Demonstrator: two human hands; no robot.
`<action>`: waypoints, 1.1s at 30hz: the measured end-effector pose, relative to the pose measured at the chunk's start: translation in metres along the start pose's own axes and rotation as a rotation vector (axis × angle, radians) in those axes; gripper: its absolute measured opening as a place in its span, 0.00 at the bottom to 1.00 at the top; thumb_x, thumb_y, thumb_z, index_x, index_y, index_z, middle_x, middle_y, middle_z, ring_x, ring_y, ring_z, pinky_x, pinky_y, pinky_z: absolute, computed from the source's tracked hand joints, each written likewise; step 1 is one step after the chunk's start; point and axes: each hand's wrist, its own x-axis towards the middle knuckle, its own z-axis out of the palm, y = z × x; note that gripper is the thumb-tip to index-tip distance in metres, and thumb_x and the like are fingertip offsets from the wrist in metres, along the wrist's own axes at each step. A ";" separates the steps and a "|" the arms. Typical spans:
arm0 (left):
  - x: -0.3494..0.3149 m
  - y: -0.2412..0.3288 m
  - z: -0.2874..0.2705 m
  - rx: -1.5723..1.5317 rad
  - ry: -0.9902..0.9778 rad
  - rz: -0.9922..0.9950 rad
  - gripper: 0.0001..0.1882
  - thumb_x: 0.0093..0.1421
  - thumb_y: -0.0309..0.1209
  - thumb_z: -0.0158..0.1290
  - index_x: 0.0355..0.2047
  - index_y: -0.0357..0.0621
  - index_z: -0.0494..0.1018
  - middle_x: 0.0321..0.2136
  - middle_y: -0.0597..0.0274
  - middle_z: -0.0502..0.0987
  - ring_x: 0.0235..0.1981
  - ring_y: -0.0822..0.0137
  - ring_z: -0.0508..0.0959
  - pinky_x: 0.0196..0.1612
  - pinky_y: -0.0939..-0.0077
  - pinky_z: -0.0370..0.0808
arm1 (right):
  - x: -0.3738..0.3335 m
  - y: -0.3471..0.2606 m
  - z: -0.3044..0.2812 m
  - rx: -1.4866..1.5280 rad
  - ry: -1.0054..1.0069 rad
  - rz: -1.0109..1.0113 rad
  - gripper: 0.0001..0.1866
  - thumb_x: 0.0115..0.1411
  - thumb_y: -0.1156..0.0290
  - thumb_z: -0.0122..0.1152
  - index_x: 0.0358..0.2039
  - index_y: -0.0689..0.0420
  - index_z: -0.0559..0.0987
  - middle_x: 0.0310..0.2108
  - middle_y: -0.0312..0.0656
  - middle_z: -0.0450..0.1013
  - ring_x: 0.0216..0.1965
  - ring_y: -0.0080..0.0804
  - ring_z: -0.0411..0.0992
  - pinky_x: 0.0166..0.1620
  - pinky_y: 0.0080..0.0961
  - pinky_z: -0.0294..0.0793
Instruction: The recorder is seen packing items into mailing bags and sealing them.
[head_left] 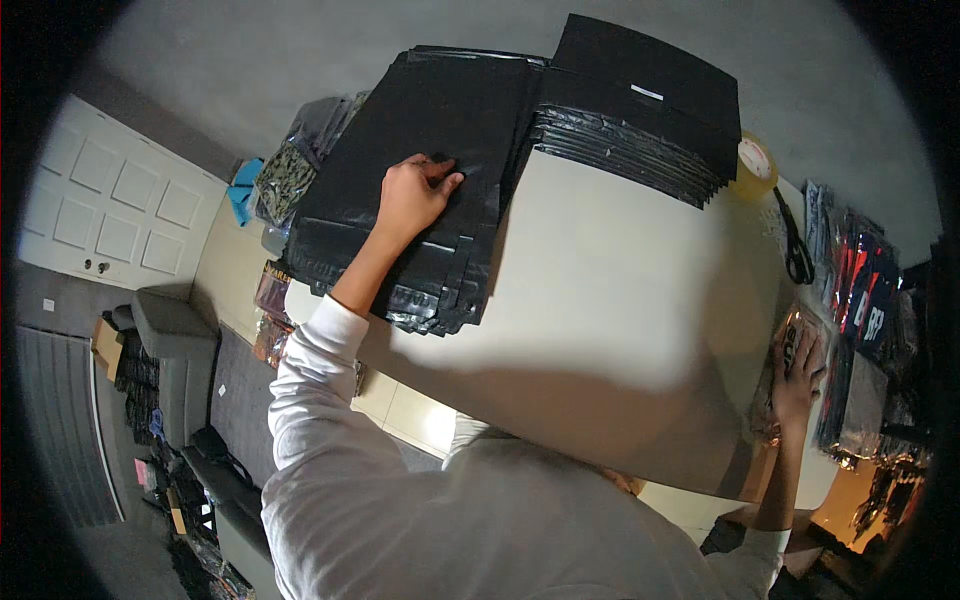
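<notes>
While the left hand [412, 200] bears on a thick stack of black plastic bags [440, 110] at 11 o'clock on a white worktop [600, 280], the right hand [797, 372] lies over a clear-wrapped packet [803, 335] at 3 o'clock, beside the worktop's edge. The left thumb and forefinger sit close together, just above or on the topmost bag; whether they pinch its film cannot be told. The right fingers stretch across the packet's upper face, touching it, though a firm grip cannot be confirmed from this angle.

Just past 12 o'clock, a second stack of black bags [640, 110], its folded edges fanned in layers, stands beside the first with a small white strip on top. A roll of clear tape [757, 165] rests near it at about 1 o'clock, and a black-handled tool [794, 250] lies at 2 o'clock. Wrapped garments [860, 300] crowd the far side at 3 o'clock, beyond the packet. Bagged clothing, one piece camouflage-patterned [283, 178], flanks the first stack at 10 o'clock. A white panelled door [125, 200] and a grey sofa [180, 345] fill the room toward 9 o'clock. Shadow crosses the worktop's near end at 6 o'clock.
</notes>
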 end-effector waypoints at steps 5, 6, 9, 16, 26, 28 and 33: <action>0.005 -0.008 -0.001 -0.020 -0.006 -0.017 0.12 0.59 0.35 0.68 0.40 0.43 0.88 0.31 0.51 0.83 0.27 0.53 0.84 0.35 0.64 0.79 | -0.002 0.000 -0.002 0.018 -0.008 0.007 0.42 0.72 0.36 0.44 0.79 0.31 0.43 0.82 0.38 0.33 0.77 0.76 0.32 0.70 0.80 0.43; 0.006 -0.009 -0.001 -0.037 0.000 -0.018 0.10 0.59 0.34 0.68 0.39 0.44 0.88 0.31 0.51 0.83 0.28 0.52 0.84 0.35 0.64 0.79 | -0.003 -0.001 -0.003 0.017 -0.007 0.008 0.42 0.72 0.36 0.44 0.79 0.32 0.43 0.82 0.39 0.33 0.77 0.76 0.32 0.70 0.80 0.42; 0.009 -0.005 0.000 0.022 0.009 0.003 0.10 0.60 0.34 0.67 0.38 0.41 0.87 0.32 0.50 0.83 0.29 0.56 0.84 0.35 0.66 0.78 | -0.003 -0.002 -0.004 0.019 -0.007 0.010 0.43 0.71 0.35 0.44 0.80 0.33 0.43 0.82 0.39 0.33 0.77 0.76 0.32 0.71 0.80 0.42; -0.024 -0.054 -0.051 -0.731 0.193 -0.335 0.11 0.75 0.39 0.53 0.43 0.45 0.75 0.33 0.70 0.76 0.35 0.76 0.75 0.38 0.78 0.70 | 0.020 0.009 0.024 0.001 0.025 -0.002 0.44 0.71 0.32 0.43 0.80 0.31 0.42 0.82 0.35 0.32 0.77 0.75 0.32 0.71 0.80 0.41; -0.235 -0.164 -0.133 -0.948 1.018 -0.642 0.11 0.77 0.40 0.50 0.40 0.47 0.73 0.26 0.69 0.73 0.24 0.76 0.72 0.28 0.76 0.72 | 0.033 0.032 0.033 -0.062 0.009 -0.014 0.45 0.69 0.27 0.35 0.79 0.29 0.41 0.82 0.30 0.30 0.76 0.79 0.35 0.69 0.82 0.44; -0.283 -0.176 -0.123 -0.827 1.024 -0.742 0.13 0.77 0.41 0.48 0.39 0.46 0.72 0.26 0.69 0.73 0.25 0.76 0.71 0.29 0.77 0.69 | 0.030 0.028 0.029 -0.053 -0.056 -0.028 0.44 0.69 0.26 0.34 0.79 0.28 0.41 0.82 0.31 0.31 0.75 0.79 0.36 0.69 0.83 0.45; -0.354 -0.188 -0.091 -0.562 0.797 -0.960 0.18 0.79 0.44 0.43 0.38 0.44 0.72 0.27 0.70 0.73 0.27 0.76 0.70 0.30 0.76 0.66 | 0.039 0.033 0.042 -0.122 -0.001 -0.011 0.43 0.70 0.27 0.33 0.79 0.28 0.41 0.82 0.32 0.33 0.75 0.79 0.36 0.69 0.82 0.45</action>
